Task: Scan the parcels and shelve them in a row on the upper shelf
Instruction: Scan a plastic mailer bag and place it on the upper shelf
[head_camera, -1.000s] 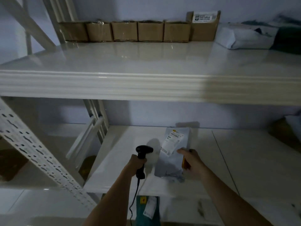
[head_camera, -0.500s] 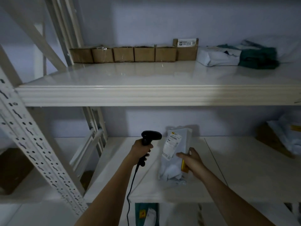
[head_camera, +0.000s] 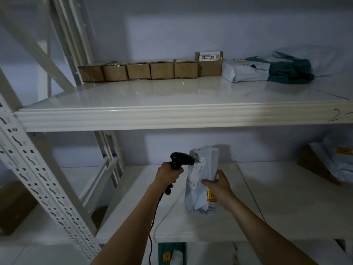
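Note:
My right hand [head_camera: 219, 186] grips a pale grey soft parcel [head_camera: 202, 175] with a white label, held upright over the lower shelf [head_camera: 286, 197]. My left hand [head_camera: 168, 174] grips a black corded barcode scanner [head_camera: 181, 159], its head right against the parcel's label. On the upper shelf [head_camera: 152, 96] a row of several brown cardboard boxes [head_camera: 139, 70] stands against the back wall, ending in a taller labelled box [head_camera: 209, 63]. To the right of that box lie a white soft parcel [head_camera: 246, 70] and a dark green one [head_camera: 290, 70].
A perforated white upright [head_camera: 44, 188] and diagonal braces stand at the left. More soft parcels [head_camera: 332, 163] lie at the lower shelf's far right. A green parcel [head_camera: 170, 253] shows below the shelf. A brown box [head_camera: 13, 205] sits low at the left.
The view tilted up, showing more of the upper shelf. My right hand raised the grey parcel more upright, and the scanner head moved in close to its label.

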The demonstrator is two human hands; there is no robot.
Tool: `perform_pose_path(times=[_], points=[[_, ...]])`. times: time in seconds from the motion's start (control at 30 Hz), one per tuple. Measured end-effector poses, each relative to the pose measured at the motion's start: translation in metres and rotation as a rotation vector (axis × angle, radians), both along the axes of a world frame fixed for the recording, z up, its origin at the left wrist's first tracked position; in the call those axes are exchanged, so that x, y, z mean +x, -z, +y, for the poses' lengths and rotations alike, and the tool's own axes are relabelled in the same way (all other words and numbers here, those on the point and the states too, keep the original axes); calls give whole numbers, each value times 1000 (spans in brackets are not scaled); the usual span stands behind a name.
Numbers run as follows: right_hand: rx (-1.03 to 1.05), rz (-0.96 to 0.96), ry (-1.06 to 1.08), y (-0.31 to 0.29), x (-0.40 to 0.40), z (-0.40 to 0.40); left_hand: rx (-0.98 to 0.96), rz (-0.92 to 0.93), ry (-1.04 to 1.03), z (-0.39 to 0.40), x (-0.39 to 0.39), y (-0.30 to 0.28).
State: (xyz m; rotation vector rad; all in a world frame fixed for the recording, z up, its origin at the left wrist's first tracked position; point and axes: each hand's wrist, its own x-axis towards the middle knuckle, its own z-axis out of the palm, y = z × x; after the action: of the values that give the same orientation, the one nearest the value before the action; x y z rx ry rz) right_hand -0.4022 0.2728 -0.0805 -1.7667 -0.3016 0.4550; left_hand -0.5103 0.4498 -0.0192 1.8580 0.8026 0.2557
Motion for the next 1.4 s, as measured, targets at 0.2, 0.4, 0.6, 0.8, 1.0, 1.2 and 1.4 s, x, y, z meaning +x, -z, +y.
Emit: perform_pose_path(times=[0.2,0.4,0.6,0.8,1.0,1.2,1.4], points=[[0,1,-10,1,-1,0,7,-5,2,-1,-1,-2],[10,12,-14,2,0,1,11,13,10,-3,0,-3],[15,37,-24,9,6,1,3,-5,8,-5,3,-3],[17,68,-21,14,10,0,-30,-16,-2,1,5,7],[13,165,8,20,14,-2,-279,59,-101,24,-3,72],[90,370,90,45,27,-4,-216,273,-297,31,-27,135],[106,415,104,55,25,-1,-181,330,-284,35,-27,148]])
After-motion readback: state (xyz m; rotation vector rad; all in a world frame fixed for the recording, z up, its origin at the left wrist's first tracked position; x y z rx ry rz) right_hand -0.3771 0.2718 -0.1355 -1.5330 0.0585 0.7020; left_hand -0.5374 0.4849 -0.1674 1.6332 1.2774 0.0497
